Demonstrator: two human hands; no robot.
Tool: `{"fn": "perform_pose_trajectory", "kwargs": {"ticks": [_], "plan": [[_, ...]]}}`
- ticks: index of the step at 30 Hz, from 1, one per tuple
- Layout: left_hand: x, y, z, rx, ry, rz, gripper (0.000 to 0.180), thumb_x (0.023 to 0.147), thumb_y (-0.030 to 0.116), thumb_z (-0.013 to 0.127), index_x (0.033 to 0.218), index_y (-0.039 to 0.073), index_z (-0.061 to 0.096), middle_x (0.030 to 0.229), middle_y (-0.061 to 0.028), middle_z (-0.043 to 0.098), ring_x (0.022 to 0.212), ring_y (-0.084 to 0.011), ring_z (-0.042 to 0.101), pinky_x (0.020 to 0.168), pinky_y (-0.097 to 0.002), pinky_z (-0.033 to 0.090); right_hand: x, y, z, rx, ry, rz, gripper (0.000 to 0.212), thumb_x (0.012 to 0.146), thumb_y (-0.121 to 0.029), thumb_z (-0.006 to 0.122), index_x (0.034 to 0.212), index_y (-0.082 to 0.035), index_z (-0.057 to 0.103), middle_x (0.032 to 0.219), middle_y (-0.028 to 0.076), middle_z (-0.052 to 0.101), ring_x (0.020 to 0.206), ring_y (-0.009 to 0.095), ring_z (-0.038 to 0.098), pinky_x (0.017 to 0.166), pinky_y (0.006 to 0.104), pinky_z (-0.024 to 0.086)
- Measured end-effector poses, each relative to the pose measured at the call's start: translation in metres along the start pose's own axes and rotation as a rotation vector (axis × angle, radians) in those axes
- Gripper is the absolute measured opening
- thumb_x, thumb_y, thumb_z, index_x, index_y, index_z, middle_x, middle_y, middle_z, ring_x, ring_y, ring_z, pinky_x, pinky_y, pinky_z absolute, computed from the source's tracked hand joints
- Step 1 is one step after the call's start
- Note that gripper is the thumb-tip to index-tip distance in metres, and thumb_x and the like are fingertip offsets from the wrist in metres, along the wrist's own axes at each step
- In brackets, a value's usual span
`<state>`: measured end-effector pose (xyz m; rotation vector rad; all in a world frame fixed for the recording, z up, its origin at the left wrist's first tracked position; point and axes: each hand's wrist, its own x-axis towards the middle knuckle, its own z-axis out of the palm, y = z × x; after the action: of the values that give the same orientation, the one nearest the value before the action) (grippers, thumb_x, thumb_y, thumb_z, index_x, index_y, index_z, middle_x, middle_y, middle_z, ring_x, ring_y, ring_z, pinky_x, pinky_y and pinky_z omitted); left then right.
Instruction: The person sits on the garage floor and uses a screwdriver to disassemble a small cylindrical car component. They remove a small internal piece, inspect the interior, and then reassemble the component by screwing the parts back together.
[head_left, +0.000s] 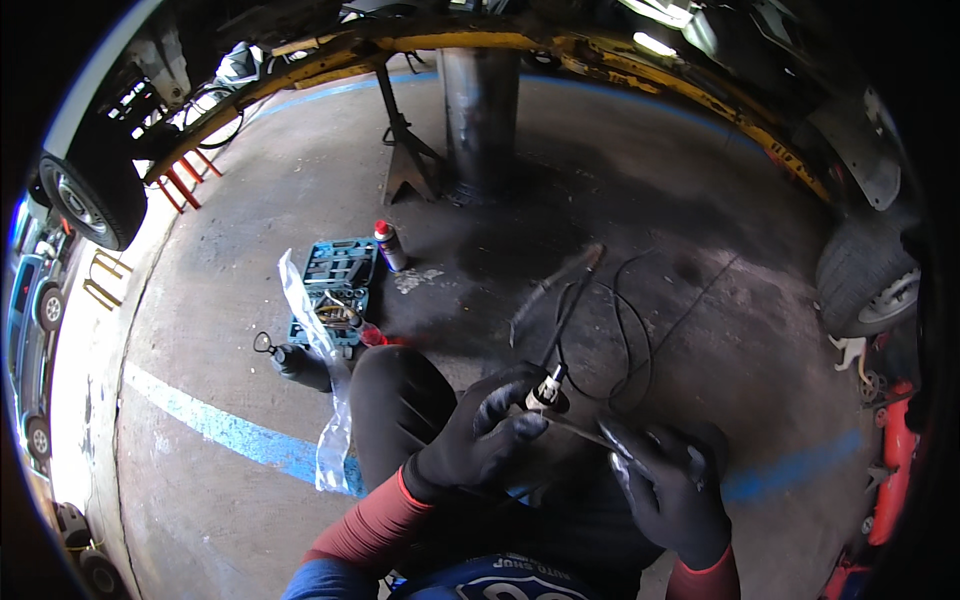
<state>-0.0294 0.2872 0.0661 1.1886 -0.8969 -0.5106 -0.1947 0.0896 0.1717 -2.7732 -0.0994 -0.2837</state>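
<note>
My left hand [475, 435], in a black glove, is closed around the pale metal end fitting [545, 390] of a black cable [568, 318]. From the fitting the cable runs away from me and loops on the floor. My right hand [668, 485], also gloved in black, pinches a thin metal rod-like tool [580, 431]. Its tip reaches toward the left fingers, just below the fitting; whether it touches the fitting I cannot tell. The tool's other end is hidden in the right hand. Both hands are above my lap, beside my bent left knee [400, 400].
An open teal tool case [340, 252] lies front left, with a red-capped spray can [389, 247], a dark bottle [300, 367] and a clear plastic sleeve [335, 440] around it. Beyond stand a jack stand [405, 165] and a lift post [480, 120], under a raised vehicle with wheels [870, 275].
</note>
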Motion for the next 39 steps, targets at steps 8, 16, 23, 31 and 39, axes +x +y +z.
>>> {"fn": "perform_pose_trajectory", "kwargs": {"ticks": [8,16,23,31,39], "plan": [[0.006,-0.046,0.028,0.142,-0.062,0.131,0.031,0.099,0.013,0.07,0.124,-0.003,0.062,0.12,-0.0152,0.061,0.111,-0.0275,0.061,0.098,-0.0392,0.049,-0.026,0.009,0.01,0.156,0.026,0.182,0.053,0.093,-0.002,0.066,0.146,-0.01,0.064,0.092,0.016,0.067,0.075,0.034,0.068,0.069,0.0453,0.053],[-0.002,-0.076,0.05,0.204,-0.057,0.061,0.041,0.1,0.017,0.07,0.134,-0.004,0.06,0.127,-0.0189,0.064,0.116,-0.0322,0.065,0.101,-0.0415,0.05,-0.043,0.017,0.005,0.125,-0.113,0.246,0.065,0.086,0.008,0.057,0.147,-0.012,0.065,0.091,0.017,0.065,0.072,0.034,0.064,0.067,0.041,0.051],[0.0,-0.081,0.053,0.279,-0.061,0.075,0.047,0.098,0.02,0.076,0.137,-0.002,0.061,0.121,-0.0205,0.066,0.11,-0.0348,0.068,0.096,-0.0423,0.053,-0.052,0.02,-0.001,-0.038,-0.192,0.271,0.072,0.08,0.008,0.059,0.148,-0.014,0.065,0.083,0.016,0.059,0.069,0.034,0.06,0.065,0.0414,0.048],[0.0,-0.083,0.055,0.306,-0.052,0.08,0.047,0.097,0.024,0.077,0.136,0.0,0.063,0.118,-0.0194,0.066,0.108,-0.0346,0.068,0.094,-0.0432,0.054,-0.039,0.012,-0.018,-0.2,-0.356,0.329,0.075,0.078,0.006,0.063,0.149,-0.018,0.065,0.08,0.014,0.055,0.071,0.032,0.059,0.065,0.0431,0.048],[-0.002,-0.081,0.055,0.339,-0.101,0.047,0.051,0.099,0.025,0.074,0.14,-0.001,0.061,0.117,-0.0208,0.065,0.104,-0.0377,0.068,0.092,-0.0442,0.054,-0.024,0.004,-0.031,-0.296,-0.42,0.242,0.072,0.08,0.005,0.063,0.149,-0.018,0.065,0.077,0.013,0.051,0.068,0.032,0.057,0.065,0.0436,0.047]]}}
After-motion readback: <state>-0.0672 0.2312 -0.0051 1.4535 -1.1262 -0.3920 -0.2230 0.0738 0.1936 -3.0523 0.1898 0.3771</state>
